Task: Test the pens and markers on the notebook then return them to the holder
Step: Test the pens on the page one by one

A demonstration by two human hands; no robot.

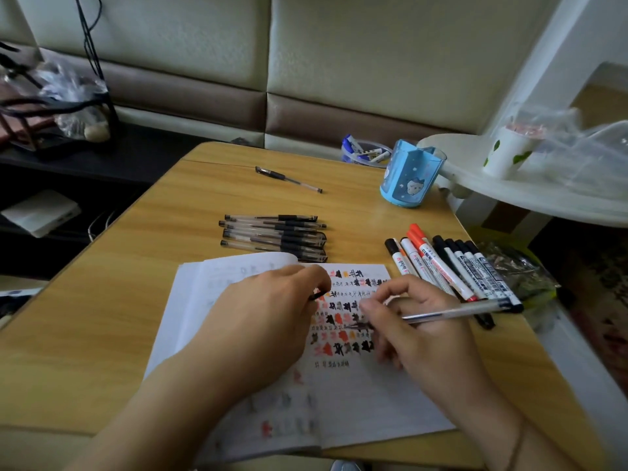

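Near the middle of the frame, the right hand (424, 321) pinches a clear gel pen (452, 312) between thumb and fingers, its tip down among the red and black test marks on the notebook (356, 402). The left hand (268, 314) rests on the page with its fingers curled round a small dark piece, probably the pen's cap, though only its end shows. Other gel pens (275, 237) lie bundled above the notebook, one loose pen (289, 179) lies further up, and the markers (455, 266) are fanned out at right, just beside the page. The blue holder (409, 175) stands at upper right, near the table (119, 266) edge.

Risks, as I judge them: the marked block is crowded, so a fresh stroke could get lost among old ones and a dry pen pass as working. The right wrist sits close over the markers; a sweep could roll them off the right edge. The holder could tip if pens are dropped in carelessly.

The pen tip itself is blurred, so contact with the paper is uncertain. The holder's inside is not visible
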